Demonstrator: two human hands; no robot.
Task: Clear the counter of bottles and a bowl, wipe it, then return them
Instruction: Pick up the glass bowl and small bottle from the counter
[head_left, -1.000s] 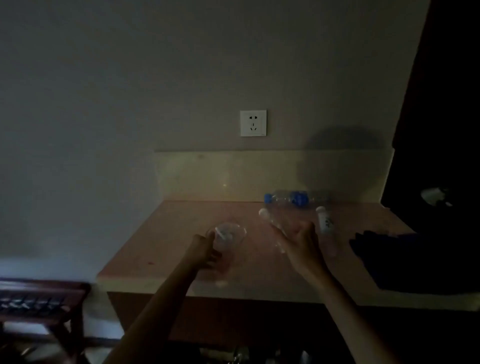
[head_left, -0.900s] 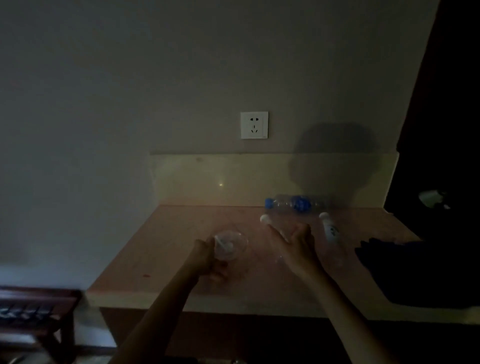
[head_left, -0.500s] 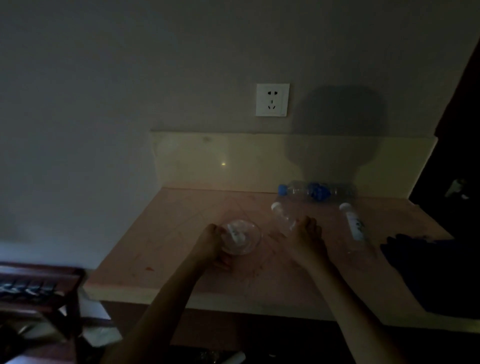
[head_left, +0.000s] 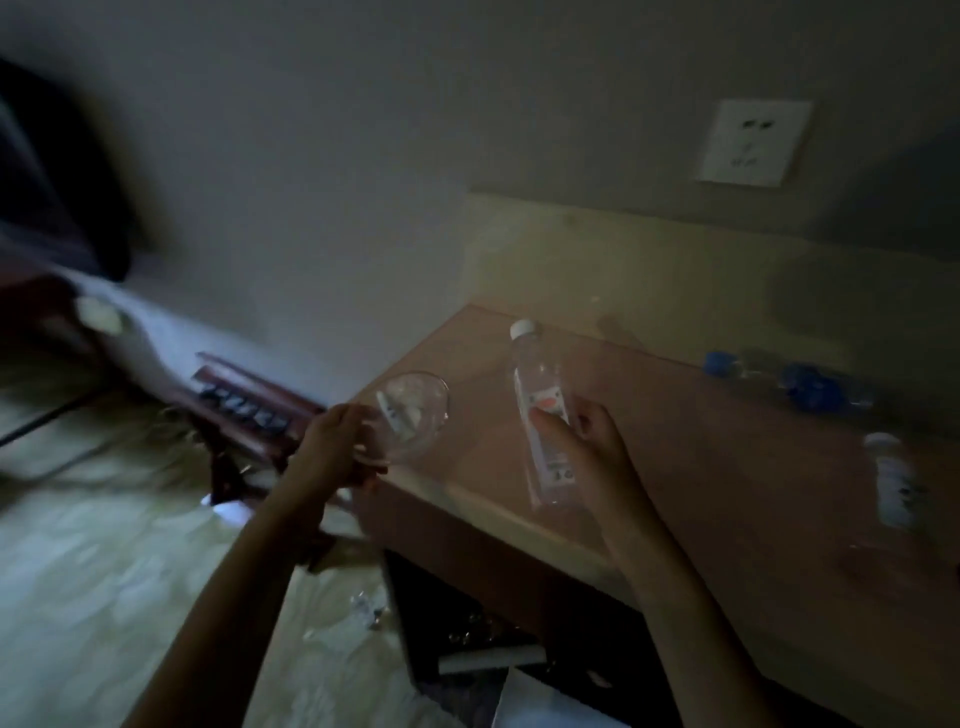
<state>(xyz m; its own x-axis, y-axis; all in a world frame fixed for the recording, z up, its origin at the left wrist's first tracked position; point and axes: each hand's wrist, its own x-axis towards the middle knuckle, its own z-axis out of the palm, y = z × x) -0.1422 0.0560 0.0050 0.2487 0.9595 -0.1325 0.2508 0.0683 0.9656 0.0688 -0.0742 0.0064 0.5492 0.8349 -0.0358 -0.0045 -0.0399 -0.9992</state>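
Both hands now lifting stuff off the worktop vs a sec ago: left hand fingers gripping bowl at frame centre, right hand fingers wrapping bottle just right of it, so clearing is starting.

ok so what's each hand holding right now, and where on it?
Left hand holds the clear bowl by its near rim and side. Right hand holds a clear bottle with a white cap around its lower body, over the counter.

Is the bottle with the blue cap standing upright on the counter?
No, the blue-capped bottle lies on its side on the counter, near the back wall.
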